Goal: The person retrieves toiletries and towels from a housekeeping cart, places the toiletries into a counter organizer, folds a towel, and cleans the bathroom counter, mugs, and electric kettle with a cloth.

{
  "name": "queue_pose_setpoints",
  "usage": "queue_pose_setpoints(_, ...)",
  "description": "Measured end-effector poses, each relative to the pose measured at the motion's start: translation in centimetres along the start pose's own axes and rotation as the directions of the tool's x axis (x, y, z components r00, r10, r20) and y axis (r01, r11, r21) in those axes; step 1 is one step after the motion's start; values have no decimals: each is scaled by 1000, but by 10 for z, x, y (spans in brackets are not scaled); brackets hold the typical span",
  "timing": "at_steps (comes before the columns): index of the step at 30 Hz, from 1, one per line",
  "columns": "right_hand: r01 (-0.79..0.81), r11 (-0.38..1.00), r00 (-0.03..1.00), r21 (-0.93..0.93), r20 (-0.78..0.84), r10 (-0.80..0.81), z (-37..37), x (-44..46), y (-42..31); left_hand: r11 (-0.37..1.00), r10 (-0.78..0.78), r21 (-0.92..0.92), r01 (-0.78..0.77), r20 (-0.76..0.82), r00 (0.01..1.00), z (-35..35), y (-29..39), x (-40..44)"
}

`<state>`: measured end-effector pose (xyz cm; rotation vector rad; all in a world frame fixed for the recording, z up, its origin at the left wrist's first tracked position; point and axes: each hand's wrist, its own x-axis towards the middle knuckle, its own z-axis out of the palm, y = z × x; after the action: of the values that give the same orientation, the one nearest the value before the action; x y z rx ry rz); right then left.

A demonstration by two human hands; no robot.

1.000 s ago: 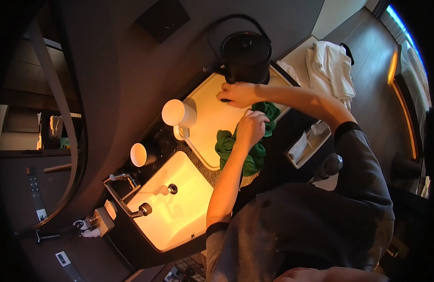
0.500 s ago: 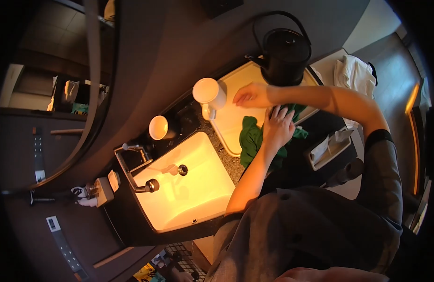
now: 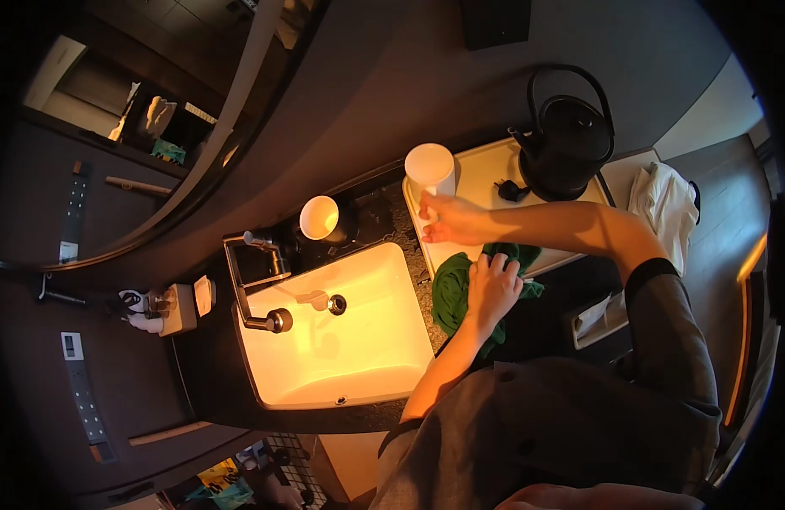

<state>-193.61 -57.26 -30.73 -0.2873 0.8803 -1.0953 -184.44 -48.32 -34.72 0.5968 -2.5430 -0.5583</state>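
Observation:
My right hand (image 3: pixel 450 220) is at the handle of a white mug (image 3: pixel 430 168), its fingers curled about the handle. The mug stands upright at the left end of a cream tray (image 3: pixel 473 161). A crumpled green cloth (image 3: pixel 454 293) lies over the tray's near edge and the dark counter. My left hand (image 3: pixel 493 289) presses on the cloth from above, fingers bent into its folds. On the tray's far right stands a black kettle (image 3: pixel 567 144) with a raised loop handle. A small black plug-like piece (image 3: pixel 511 191) lies beside it.
A lit white basin (image 3: pixel 350 365) with a dark tap (image 3: pixel 265 255) is to the left. A second white cup (image 3: pixel 319 218) stands behind it. A tissue holder (image 3: pixel 598 323) sits at right, and white fabric (image 3: pixel 664 204) lies beyond the tray. A round mirror (image 3: pixel 265 93) hangs upper left.
My right hand has gone from above the tray to the mug's handle. My left hand stays on the green cloth. The view has shifted, and the black plug-like piece now shows.

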Motion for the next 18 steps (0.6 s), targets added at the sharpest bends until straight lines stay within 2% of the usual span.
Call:
queue_pose_setpoints(2, 36, 996, 996, 81, 82, -42, -26, -8, -13, 997, -30, -71, 27, -39, 999, -7, -3, 2)
queue_pose_setpoints(4, 139, 985, 987, -106, 90, -130, -28, -48, -38, 986, -70, -159, 50, -126, 990, -23, -3, 11)
queue_pose_setpoints(6, 283, 847, 950, -451, 7, -313, -23, -87, -57, 972, -153, -208, 108, -213, 965, -37, -11, 33)
queue_pose_setpoints(9, 406, 773, 905, -487, 100, -413, -20, -136, -78, 938, -265, -310, 154, -354, 897, -37, -14, 84)
queue_pose_setpoints(11, 374, 695, 892, -614, 31, -451, -10, -155, -79, 962, -194, -252, 100, -380, 904, -10, -25, 118)
queue_pose_setpoints(14, 365, 670, 900, -646, 60, -432, -18, -156, -69, 996, 7, 85, 23, -347, 938, 58, -67, 126)
queue_pose_setpoints(17, 307, 717, 922, -626, 10, -386, -22, -146, -59, 998, 30, -51, -39, -173, 984, 28, -75, 134)
queue_pose_setpoints(18, 305, 726, 923, -617, 2, -386, -26, -140, -54, 998, -57, -36, 54, -98, 993, 25, -79, 134)
